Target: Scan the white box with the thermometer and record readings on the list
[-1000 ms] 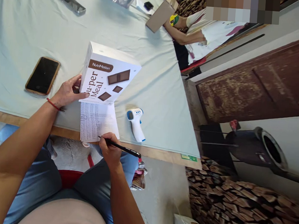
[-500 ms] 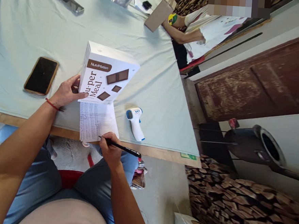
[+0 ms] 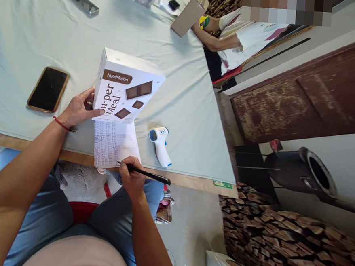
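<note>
My left hand (image 3: 81, 109) grips the lower left edge of a white box (image 3: 132, 90) printed "NutriMotion" and "Meal", with brown chocolate pieces pictured on it. The thumb presses on its front, and the other fingers are partly hidden behind it. Below the box lies a sheet of paper (image 3: 117, 145) covered with handwritten columns, near the table edge. A black pen (image 3: 150, 174) is pinched in my right hand (image 3: 132, 177), its tip at the lower part of the sheet. To the right of the paper rests a white and blue infrared thermometer (image 3: 161, 146).
A phone in a brown case (image 3: 48, 89) lies left of my left hand; another phone (image 3: 82, 2) is farther back. A cardboard box (image 3: 187, 18) stands at the far edge by a person's arm (image 3: 212, 41). Stacked firewood (image 3: 291, 242) fills the lower right.
The pen's back end has swung slightly right and up in my right hand, its tip staying on the paper. My left hand and the box hold still; the view has shifted slightly.
</note>
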Demonstrator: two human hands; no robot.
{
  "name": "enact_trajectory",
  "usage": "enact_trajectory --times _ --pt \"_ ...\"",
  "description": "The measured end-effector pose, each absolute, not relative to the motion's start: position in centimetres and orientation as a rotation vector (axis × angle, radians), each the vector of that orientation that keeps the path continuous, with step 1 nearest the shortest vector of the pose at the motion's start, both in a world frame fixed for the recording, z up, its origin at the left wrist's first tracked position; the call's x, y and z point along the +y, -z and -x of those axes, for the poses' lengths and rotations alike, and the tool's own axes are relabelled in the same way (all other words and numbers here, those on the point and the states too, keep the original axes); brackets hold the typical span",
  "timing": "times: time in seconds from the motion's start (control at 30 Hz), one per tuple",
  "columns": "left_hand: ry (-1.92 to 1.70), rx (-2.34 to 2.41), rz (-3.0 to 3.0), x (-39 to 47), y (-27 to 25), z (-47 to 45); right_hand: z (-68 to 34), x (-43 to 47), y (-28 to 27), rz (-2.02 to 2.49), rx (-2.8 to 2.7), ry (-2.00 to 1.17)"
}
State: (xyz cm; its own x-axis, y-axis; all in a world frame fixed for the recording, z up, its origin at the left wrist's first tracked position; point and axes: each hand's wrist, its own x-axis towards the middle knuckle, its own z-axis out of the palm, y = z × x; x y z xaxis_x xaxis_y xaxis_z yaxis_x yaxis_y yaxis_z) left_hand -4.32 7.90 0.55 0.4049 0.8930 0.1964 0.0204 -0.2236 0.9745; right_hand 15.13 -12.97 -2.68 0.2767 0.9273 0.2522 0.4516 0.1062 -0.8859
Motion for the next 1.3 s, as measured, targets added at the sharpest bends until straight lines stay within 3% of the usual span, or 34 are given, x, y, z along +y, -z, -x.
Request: enact_trajectory --times 1.3 --pt "-1.034 0.834 -1.623 8.4 0.5 4.4 -15.2 -12.8 2.3 1.527 -1.263 -0.484"
